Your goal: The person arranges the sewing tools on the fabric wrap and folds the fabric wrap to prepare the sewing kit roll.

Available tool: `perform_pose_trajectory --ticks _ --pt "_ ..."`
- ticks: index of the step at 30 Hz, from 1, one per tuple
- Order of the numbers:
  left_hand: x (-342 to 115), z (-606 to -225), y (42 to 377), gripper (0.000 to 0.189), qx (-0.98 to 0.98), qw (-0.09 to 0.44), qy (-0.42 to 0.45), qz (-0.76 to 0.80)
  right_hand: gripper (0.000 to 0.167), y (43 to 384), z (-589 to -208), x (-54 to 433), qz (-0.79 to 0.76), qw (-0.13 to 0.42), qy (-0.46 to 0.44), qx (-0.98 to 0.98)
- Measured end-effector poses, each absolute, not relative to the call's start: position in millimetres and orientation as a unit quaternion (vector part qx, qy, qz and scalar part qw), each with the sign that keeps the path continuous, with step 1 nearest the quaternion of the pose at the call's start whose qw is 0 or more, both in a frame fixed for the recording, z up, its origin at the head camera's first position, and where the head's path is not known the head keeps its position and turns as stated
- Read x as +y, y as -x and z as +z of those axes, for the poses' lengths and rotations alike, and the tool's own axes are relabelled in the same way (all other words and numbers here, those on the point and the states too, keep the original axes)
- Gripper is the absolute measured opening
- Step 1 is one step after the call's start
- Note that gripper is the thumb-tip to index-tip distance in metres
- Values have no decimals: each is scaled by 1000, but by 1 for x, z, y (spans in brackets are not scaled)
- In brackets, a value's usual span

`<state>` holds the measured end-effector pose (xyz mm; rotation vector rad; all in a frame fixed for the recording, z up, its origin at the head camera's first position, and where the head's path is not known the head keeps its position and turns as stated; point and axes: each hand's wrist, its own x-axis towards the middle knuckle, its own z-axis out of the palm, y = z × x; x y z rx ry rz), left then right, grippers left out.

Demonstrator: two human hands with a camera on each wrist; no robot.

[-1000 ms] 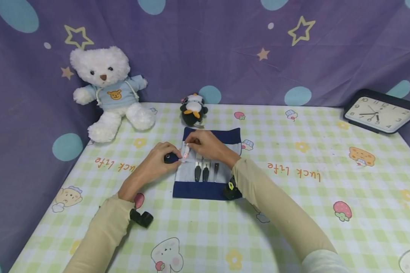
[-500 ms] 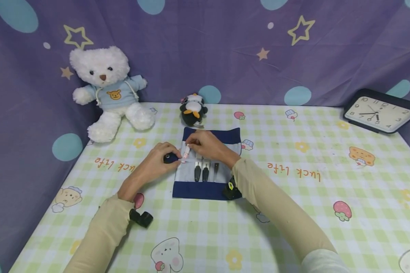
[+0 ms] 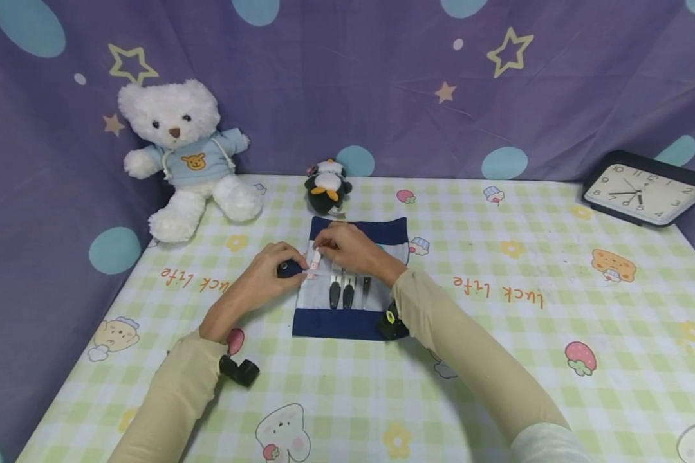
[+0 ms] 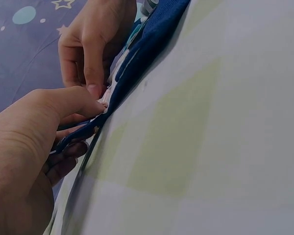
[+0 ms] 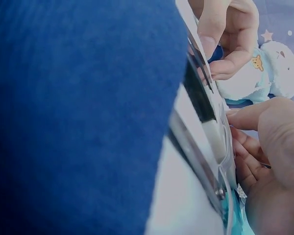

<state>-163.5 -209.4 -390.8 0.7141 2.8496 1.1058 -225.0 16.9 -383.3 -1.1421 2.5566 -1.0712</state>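
An unrolled navy fabric tool case (image 3: 336,323) with a pale grey lining lies at mid-table. My left hand (image 3: 269,273) pinches its left edge, where a navy tab (image 3: 290,268) with a snap sticks out between finger and thumb. Over the upper left of the case, my right hand (image 3: 350,245) pinches the top of a slim white-and-pink piece (image 3: 315,260), whose lower end points at the left fingertips. Two black-handled tools (image 3: 335,294) and a thin metal tool (image 3: 366,290) sit in the case's slots. In the right wrist view, a riveted metal tool (image 5: 196,152) shows beside the case.
Behind the case sits a penguin plush (image 3: 327,186). A white teddy bear (image 3: 188,161) leans against the curtain at back left, and a black-framed clock (image 3: 645,190) stands at back right. A checkered cloth (image 3: 498,308) covers the table.
The white-and-pink piece has shifted slightly down toward the left fingertips, the right fingers moving a little with it. My left hand keeps its grip on the case's edge.
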Motion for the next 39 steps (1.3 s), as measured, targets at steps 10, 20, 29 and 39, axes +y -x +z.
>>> perform_pose_trajectory --ticks 10,20,29,39 --pt "-210 -392 164 6 906 1 -228 355 20 223 -383 17 -355 68 396 844" --pt "-209 -391 164 7 907 1 -231 352 19 223 -384 17 -351 61 413 838" --pt "-210 -390 163 7 908 3 -229 351 18 222 -384 17 -353 59 425 831" --pt "-209 -390 163 6 908 3 -228 352 19 221 -384 16 -347 58 430 831"
